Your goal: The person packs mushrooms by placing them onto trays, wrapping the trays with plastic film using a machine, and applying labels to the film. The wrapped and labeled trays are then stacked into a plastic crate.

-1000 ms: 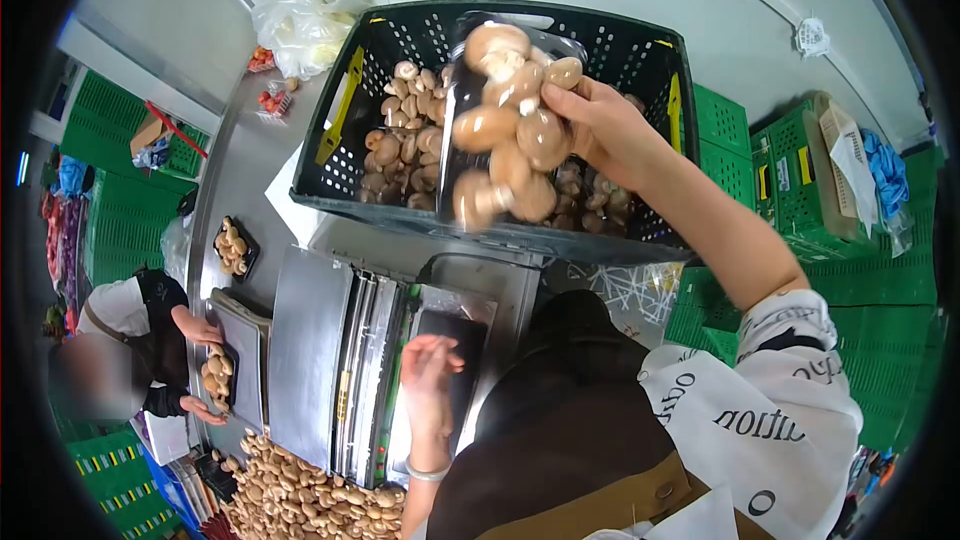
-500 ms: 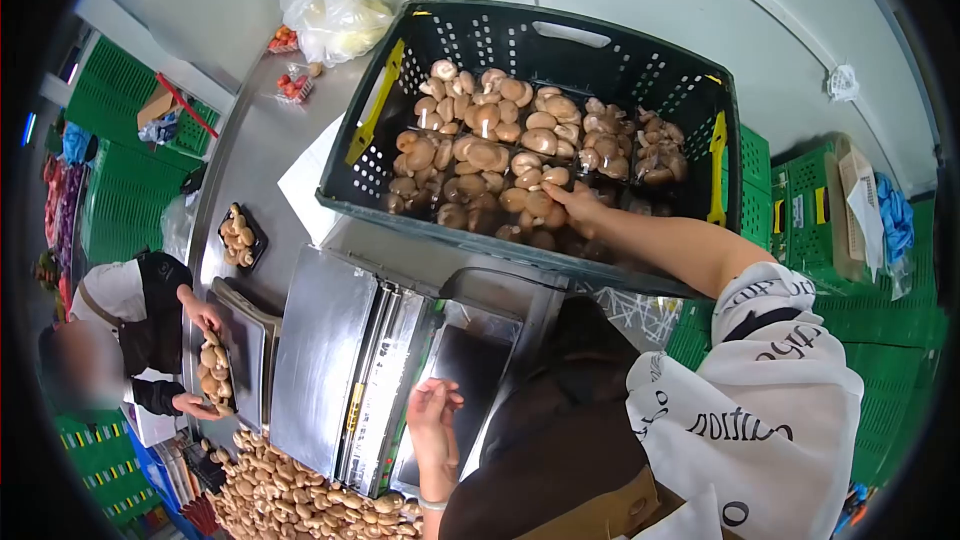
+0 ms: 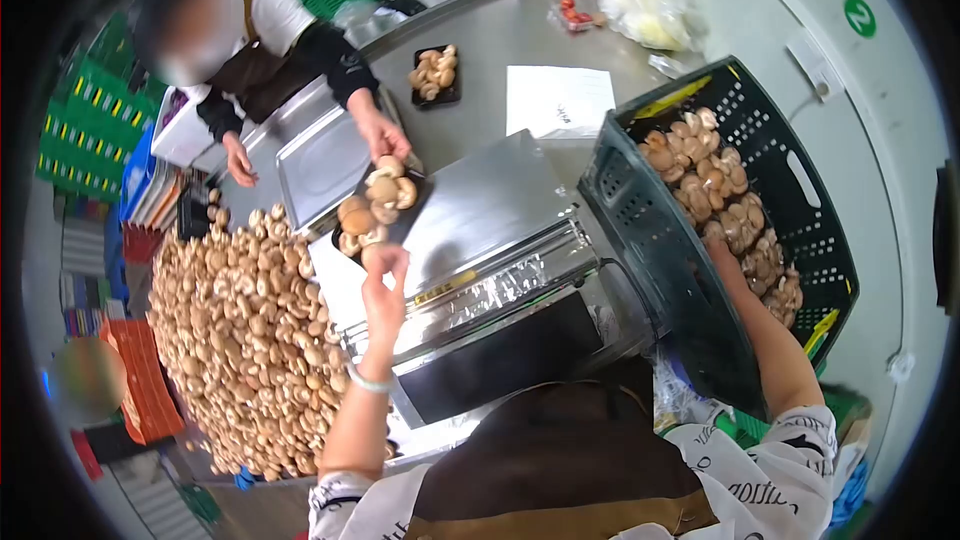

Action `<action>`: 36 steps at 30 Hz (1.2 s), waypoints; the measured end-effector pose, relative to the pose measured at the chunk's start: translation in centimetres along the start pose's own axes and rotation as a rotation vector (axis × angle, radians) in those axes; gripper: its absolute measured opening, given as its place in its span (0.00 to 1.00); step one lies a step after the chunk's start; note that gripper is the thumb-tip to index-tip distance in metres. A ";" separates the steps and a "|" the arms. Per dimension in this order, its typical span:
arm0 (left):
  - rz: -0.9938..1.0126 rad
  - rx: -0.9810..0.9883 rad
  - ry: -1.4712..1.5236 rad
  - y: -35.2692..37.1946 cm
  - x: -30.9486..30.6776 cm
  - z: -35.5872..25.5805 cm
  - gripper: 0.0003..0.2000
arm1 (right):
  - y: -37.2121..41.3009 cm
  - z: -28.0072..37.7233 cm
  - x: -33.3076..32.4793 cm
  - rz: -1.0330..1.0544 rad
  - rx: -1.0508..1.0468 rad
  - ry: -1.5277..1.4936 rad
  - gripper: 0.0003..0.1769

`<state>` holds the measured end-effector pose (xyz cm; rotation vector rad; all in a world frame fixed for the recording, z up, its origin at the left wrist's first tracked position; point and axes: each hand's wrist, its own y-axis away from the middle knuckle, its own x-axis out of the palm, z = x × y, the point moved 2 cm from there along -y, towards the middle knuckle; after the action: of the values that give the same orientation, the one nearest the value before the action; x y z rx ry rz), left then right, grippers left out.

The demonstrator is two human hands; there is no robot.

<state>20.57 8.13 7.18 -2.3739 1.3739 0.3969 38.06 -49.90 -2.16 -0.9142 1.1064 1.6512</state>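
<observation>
My left hand (image 3: 385,280) reaches forward with curved fingers apart, fingertips right at the near end of a black tray of shiitake mushrooms (image 3: 378,202). A co-worker's hand (image 3: 383,137) is at the far end of that tray. Beside it lies the metal plate of a film-wrapping machine (image 3: 490,210). On the right, my right hand (image 3: 716,240) is down inside a dark green crate (image 3: 645,230), against film-wrapped packs of mushrooms (image 3: 735,225). Its fingers are mostly hidden among the packs.
A large heap of loose mushrooms (image 3: 240,340) covers the left of the table. Another filled tray (image 3: 435,75) and a white paper sheet (image 3: 560,100) lie farther back. Tomato packs (image 3: 573,15) and a plastic bag (image 3: 650,5) sit by the wall. A co-worker stands opposite.
My view has swung left toward the co-worker. My left hand has moved out to the mushroom tray, which the co-worker has brought over to the wrapping machine. My right hand stays in the crate.
</observation>
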 end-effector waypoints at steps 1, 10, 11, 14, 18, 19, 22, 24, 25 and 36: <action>-0.120 -0.009 -0.147 -1.3 -1.6 -0.6 0.10 | 0.0 1.0 -1.2 0.092 -0.048 0.085 0.17; -0.045 0.085 -0.343 -7.7 -2.5 4.1 0.15 | 2.0 31.0 -14.3 -0.543 -0.401 -0.216 0.07; -0.020 0.094 -0.346 -7.5 -2.2 4.3 0.14 | 2.0 33.6 -11.9 -0.385 -0.461 -0.285 0.09; 0.032 0.120 -0.336 -6.7 -1.7 3.5 0.15 | 2.8 41.8 -2.7 -0.035 -0.877 -0.282 0.14; 0.164 0.125 -0.167 -7.0 -2.8 4.3 0.15 | 5.1 50.6 6.3 -0.183 -1.299 -0.102 0.13; 0.181 0.140 -0.174 -7.0 -2.8 4.4 0.16 | 4.8 51.0 6.7 -0.232 -1.303 -0.107 0.13; 0.115 0.199 -0.290 -5.9 -2.3 4.3 0.15 | 2.0 50.3 4.3 -0.212 -1.113 -0.311 0.12; 0.117 0.208 -0.279 -5.5 -1.8 3.8 0.15 | -1.4 48.7 5.1 -0.322 -0.863 -0.390 0.17; 0.123 0.213 -0.273 -5.2 -1.3 3.5 0.15 | -2.6 47.8 5.6 -0.338 -0.775 -0.410 0.20; -0.162 -0.130 0.295 -3.5 -6.4 4.4 0.15 | -4.3 42.8 5.4 -0.117 -0.677 -0.684 0.22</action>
<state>20.28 16.66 6.53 -2.7137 1.2943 0.0957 36.80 -7.26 5.52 -0.6923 0.0188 2.0471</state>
